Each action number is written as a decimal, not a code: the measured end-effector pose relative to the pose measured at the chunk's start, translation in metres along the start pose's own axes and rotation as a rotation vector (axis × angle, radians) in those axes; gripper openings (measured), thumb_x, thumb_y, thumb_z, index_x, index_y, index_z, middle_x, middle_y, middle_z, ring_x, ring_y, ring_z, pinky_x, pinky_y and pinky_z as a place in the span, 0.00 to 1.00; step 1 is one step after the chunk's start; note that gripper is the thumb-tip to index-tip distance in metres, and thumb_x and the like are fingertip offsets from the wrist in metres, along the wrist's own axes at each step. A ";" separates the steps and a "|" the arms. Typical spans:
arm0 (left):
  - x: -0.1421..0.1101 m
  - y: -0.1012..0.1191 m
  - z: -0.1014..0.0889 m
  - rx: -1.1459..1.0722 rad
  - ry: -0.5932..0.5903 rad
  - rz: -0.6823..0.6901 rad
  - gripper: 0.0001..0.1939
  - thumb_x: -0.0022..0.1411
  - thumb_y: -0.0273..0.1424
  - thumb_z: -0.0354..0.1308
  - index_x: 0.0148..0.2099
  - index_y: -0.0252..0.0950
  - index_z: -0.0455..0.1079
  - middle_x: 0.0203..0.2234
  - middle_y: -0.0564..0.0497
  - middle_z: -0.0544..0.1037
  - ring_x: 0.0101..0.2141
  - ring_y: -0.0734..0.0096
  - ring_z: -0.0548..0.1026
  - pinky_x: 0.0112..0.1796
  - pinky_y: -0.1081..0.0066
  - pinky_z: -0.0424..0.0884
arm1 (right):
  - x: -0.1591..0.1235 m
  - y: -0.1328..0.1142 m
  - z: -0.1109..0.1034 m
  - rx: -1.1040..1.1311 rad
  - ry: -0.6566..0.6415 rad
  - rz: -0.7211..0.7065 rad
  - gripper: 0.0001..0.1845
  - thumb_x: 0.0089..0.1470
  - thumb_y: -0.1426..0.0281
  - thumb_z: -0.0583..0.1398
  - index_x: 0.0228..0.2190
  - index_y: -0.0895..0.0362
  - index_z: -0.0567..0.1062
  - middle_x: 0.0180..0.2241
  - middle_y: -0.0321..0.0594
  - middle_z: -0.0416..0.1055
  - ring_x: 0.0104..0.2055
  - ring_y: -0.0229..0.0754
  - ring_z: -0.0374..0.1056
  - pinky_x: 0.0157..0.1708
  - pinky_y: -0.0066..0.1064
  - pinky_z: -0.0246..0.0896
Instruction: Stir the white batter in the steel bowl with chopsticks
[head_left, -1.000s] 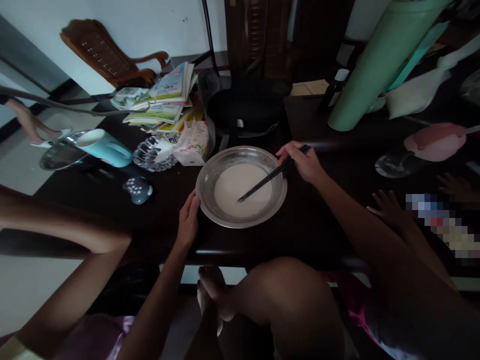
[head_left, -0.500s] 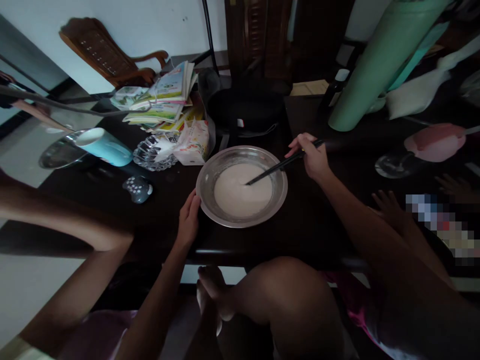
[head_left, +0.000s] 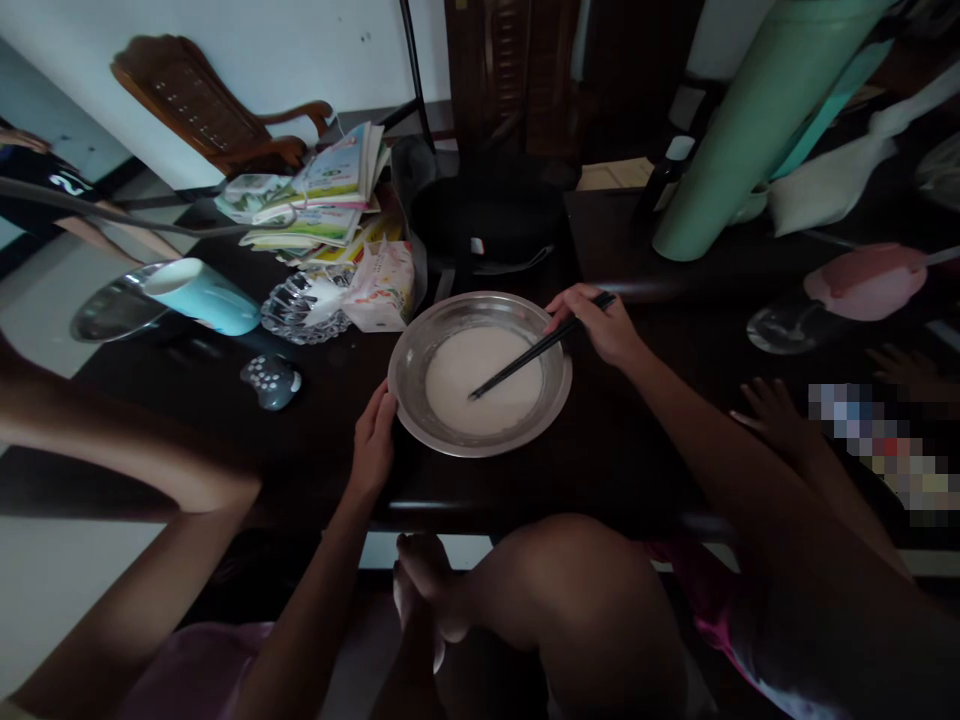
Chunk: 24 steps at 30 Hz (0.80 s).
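A wide metal bowl (head_left: 409,400) stands on the dark table, holding a pale, milky batter (head_left: 465,360). My left hand (head_left: 373,440) grips the bowl's left rim, its thumb along the outside and the other fingers mostly hidden by the bowl. Dark chopsticks (head_left: 525,357) are pinched in my right hand (head_left: 600,325), which hovers over the bowl's right rim. Their tips dip into the batter near its middle.
Left of the bowl are a tissue pack (head_left: 382,285), a glass dish (head_left: 304,308), a blue cup (head_left: 202,295) and a dark spotted object (head_left: 271,382). A green cylinder (head_left: 757,130) stands back right. Other people's arms (head_left: 112,430) and hands (head_left: 776,415) flank me.
My right hand has moved left and slightly down, drawing the chopstick tips left and nearer to me through the batter. My left hand stays at the bowl. A person at far left shows more.
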<state>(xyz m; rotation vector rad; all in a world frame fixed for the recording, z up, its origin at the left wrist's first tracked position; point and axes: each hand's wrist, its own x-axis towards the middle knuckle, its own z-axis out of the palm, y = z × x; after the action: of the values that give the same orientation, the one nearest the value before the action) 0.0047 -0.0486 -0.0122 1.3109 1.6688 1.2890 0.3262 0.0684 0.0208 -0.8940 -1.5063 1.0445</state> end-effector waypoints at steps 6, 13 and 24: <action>0.000 -0.001 0.000 -0.012 -0.017 -0.005 0.32 0.63 0.52 0.52 0.58 0.34 0.71 0.57 0.43 0.73 0.59 0.54 0.68 0.60 0.60 0.58 | 0.002 0.001 -0.003 -0.026 0.174 -0.023 0.23 0.57 0.48 0.57 0.28 0.53 0.76 0.20 0.33 0.74 0.23 0.35 0.70 0.27 0.28 0.66; 0.000 -0.002 0.000 -0.023 0.003 -0.001 0.32 0.62 0.52 0.53 0.58 0.33 0.71 0.56 0.42 0.74 0.58 0.54 0.68 0.60 0.60 0.59 | 0.001 0.000 0.000 -0.005 0.087 -0.024 0.21 0.56 0.48 0.59 0.33 0.53 0.78 0.24 0.34 0.77 0.27 0.36 0.73 0.30 0.29 0.67; 0.000 0.002 0.000 0.016 0.003 -0.005 0.35 0.62 0.53 0.52 0.59 0.30 0.70 0.56 0.41 0.74 0.58 0.54 0.69 0.59 0.61 0.60 | 0.002 0.000 -0.001 -0.020 0.167 -0.072 0.22 0.57 0.49 0.58 0.29 0.53 0.77 0.21 0.34 0.74 0.25 0.35 0.72 0.27 0.28 0.66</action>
<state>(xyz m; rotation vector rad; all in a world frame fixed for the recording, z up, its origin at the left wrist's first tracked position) 0.0056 -0.0485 -0.0103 1.3133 1.6865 1.2777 0.3274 0.0702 0.0216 -0.9117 -1.4010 0.8815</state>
